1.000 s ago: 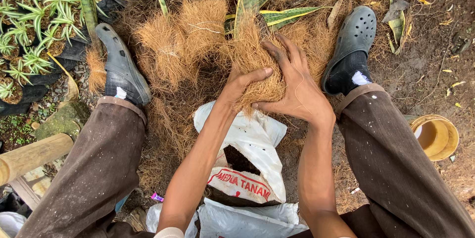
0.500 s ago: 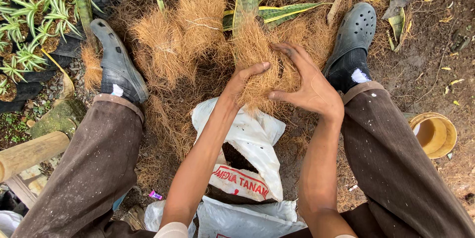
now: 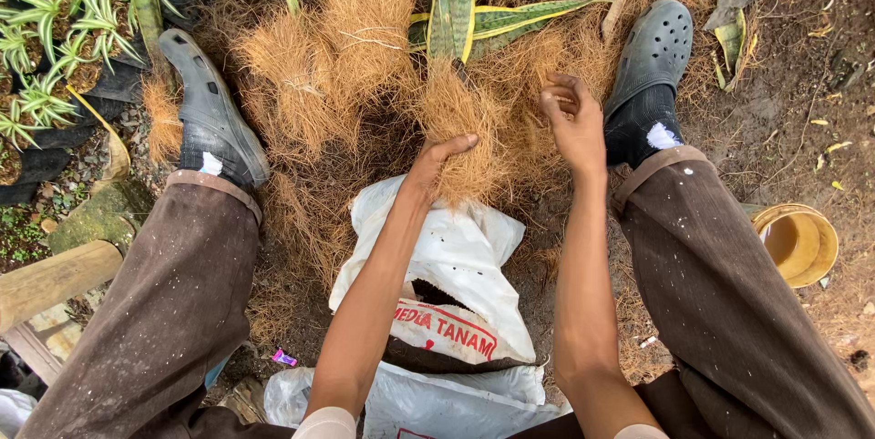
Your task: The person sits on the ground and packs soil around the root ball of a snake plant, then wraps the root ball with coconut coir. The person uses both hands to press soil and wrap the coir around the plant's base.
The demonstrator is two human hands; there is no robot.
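Note:
My left hand point(image 3: 436, 163) grips a clump of brown coconut fibre point(image 3: 465, 134) from below, holding it over the open white sack point(image 3: 456, 266). My right hand point(image 3: 572, 120) is to the right of the clump, fingers curled on loose strands at its edge. More fibre point(image 3: 319, 56) lies heaped on the ground beyond the sack, between my two feet in dark clogs, the left clog point(image 3: 208, 111) and the right clog point(image 3: 652, 74). The sack's mouth shows dark soil inside.
Striped long-leaved plants point(image 3: 456, 1) rise behind the fibre heap. Small potted plants point(image 3: 46, 47) stand at the far left. A yellow bucket point(image 3: 802, 243) sits on bare soil at the right. A wooden post point(image 3: 50, 279) lies at the left edge.
My right hand has pulled away from the clump to the right and drawn its fingers in. My left hand keeps its hold on the fibre.

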